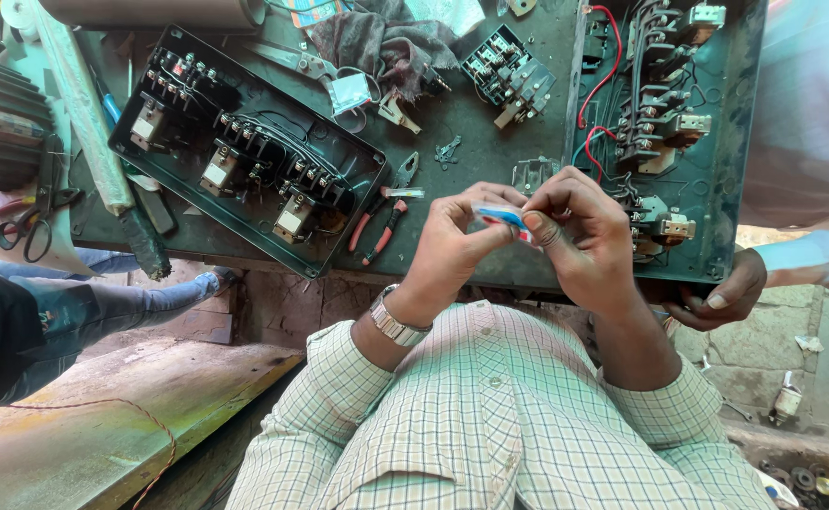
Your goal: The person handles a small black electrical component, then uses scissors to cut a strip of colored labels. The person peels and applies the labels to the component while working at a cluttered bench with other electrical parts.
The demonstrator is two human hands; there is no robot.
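Pinching a small blue, white and red packet [501, 215] between both hands above the dark workbench [490, 132]: left hand [452, 247] with thumb and forefinger closed on the near end, right hand [580, 236] with fingertips clamped on the far end, the packet stretched flat between them. Seemingly at the opening or peeling stage, judging by the two opposed grips; next would call for a steady pull apart without dropping whatever sits inside, contents not visible.

Head view, around the hands: red-handled pliers [381, 222] lying just beyond the left hand; black switch panel [245, 156] with rows of contactors further left; open green metal enclosure [717, 179] full of relays and red wire to the right, gripped at its lower corner by another person's hand [721, 297]. Scissors [32, 219] well apart at far left, a grey rag [381, 38] at the top.
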